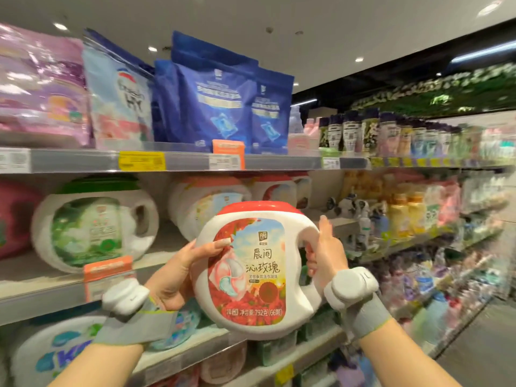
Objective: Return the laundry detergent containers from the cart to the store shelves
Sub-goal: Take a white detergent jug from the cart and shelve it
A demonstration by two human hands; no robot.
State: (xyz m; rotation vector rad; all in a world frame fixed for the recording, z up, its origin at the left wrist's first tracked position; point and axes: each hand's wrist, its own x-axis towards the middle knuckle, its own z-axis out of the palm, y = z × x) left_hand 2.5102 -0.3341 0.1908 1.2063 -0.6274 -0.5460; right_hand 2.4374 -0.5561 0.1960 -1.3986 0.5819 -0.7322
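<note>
2 hands carry the load at this step. Your right hand (325, 254) grips the handle loop on the right side of the red-capped detergent jug (258, 270), fingers curled through the opening. Your left hand (178, 275) cups the jug's lower left flank, thumb laid across the front label. Both wrists wear grey straps with white sensor units.

The jug is held in the air, upright with a slight tilt, label toward you. It sits in front of the middle shelf (156, 248) and touches nothing on it.

Directly behind the jug, 1 row of matching red-capped jugs (209, 202) stands on that shelf. To the left of the jug stands a green-capped jug (95, 227), with a bare strip of shelf between it and the red row. Above the jug, blue pouches (220, 101) fill the top shelf. Below the jug, further detergent tubs sit on a lower shelf; the cart is out of view.

Recommended procedure, as a judgement from this view:
1. Keep the handle grip as the lifting hand; use the left palm for steering only.
2. Level the base before contact, or the front edge may catch the shelf lip and price rail.
3. Set the jug in line with the red row, label outward.
4. Release the left hand first, then slide the fingers out of the handle.
</note>
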